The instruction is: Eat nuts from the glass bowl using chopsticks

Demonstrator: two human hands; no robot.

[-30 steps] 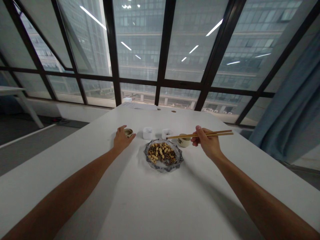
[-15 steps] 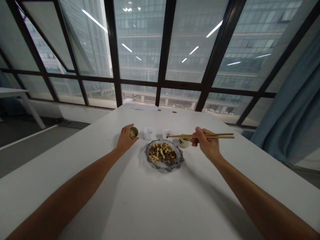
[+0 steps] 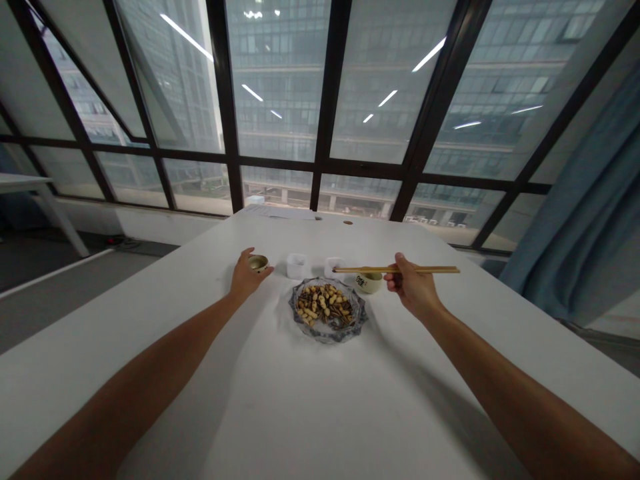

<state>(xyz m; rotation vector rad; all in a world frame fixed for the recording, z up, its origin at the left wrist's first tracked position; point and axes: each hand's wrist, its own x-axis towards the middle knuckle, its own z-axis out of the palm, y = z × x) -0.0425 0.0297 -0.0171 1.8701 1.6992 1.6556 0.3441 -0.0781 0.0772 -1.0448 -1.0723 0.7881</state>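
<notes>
My left hand (image 3: 245, 277) is curled round the side of a small bowl (image 3: 259, 263), which sits nearly level, its inside partly visible. In my right hand (image 3: 413, 285) is a pair of chopsticks (image 3: 367, 270), pointing left and almost level. A tiny dark bit shows at their tips, over the right white container (image 3: 331, 267); I cannot tell whether it is pinched. Behind the chopsticks stands a cream bowl (image 3: 369, 283) with dark lettering. Nearer to me, between the hands, lies a clear glass plate (image 3: 357, 327) with peanuts (image 3: 320, 303) and dark sunflower seeds (image 3: 343, 310).
Another white container (image 3: 297, 267) stands beside my left hand's bowl. Papers (image 3: 280, 213) lie at the far end of the white table (image 3: 320, 413), before the windows. A blue curtain (image 3: 575, 220) hangs at the right.
The small bowl in my left hand has tipped from facing right to nearly level. My right hand has barely moved; the chopsticks now lie closer together.
</notes>
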